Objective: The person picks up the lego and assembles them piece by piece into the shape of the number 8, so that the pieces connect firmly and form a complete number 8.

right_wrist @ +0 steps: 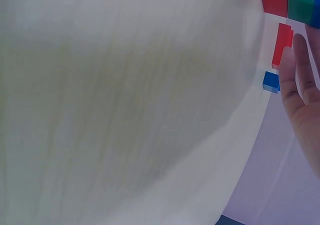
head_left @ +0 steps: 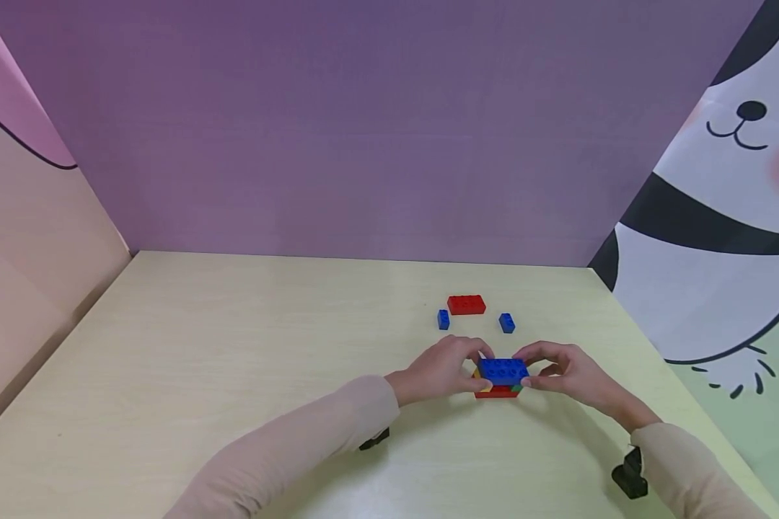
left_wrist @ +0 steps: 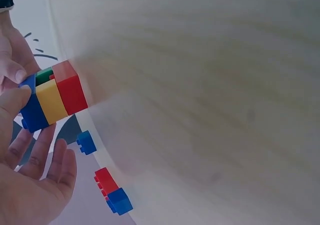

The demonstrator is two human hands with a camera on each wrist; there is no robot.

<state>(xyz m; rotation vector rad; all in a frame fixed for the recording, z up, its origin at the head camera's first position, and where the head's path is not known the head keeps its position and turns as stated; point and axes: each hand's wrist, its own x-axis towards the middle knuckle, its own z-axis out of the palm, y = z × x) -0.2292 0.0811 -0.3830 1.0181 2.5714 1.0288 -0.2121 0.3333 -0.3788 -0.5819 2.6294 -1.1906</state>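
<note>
A blue brick (head_left: 503,371) tops a small stack on the table. Under it sit a yellow brick (left_wrist: 51,101) at the left end and a green brick (right_wrist: 301,4) at the right end, both on a red brick (head_left: 497,394) at the bottom. My left hand (head_left: 438,371) pinches the blue brick's left end, thumb on the near side and fingers on the far side. At the opposite end, my right hand (head_left: 565,371) holds the same brick between thumb and fingers. A gap shows between yellow and green.
Behind the stack lies another red brick (head_left: 466,305), with a small blue brick (head_left: 443,319) to its left and a second small blue brick (head_left: 507,323) to its right. A purple wall (head_left: 363,144) rises at the table's (head_left: 266,324) back edge.
</note>
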